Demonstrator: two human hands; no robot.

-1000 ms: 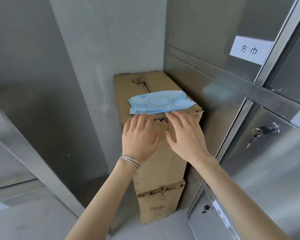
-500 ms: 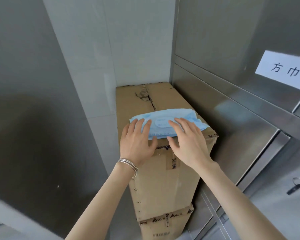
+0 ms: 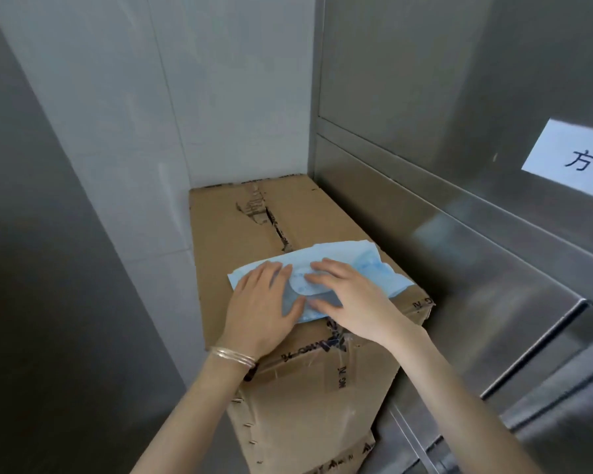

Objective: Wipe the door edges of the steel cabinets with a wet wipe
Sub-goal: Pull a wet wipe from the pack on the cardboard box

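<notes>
With the left hand [image 3: 259, 304] and right hand [image 3: 351, 302] resting flat and unclenched on it, the wipe pack [image 3: 368, 268] could slide off the cardboard box [image 3: 250, 241] edge.

Cardboard box [image 3: 240, 234] hemmed by tiled wall [image 3: 185, 114] and steel cabinet [image 3: 425, 97], open room above.

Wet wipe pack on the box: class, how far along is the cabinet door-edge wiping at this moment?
Done: nothing looks wiped; the blue wet wipe pack lies on the cardboard box. In hand: the left hand rests flat on the pack while the right hand touches its flap. Left: no wipe is out, so pulling one and wiping the steel cabinet door edges all remain.
</notes>
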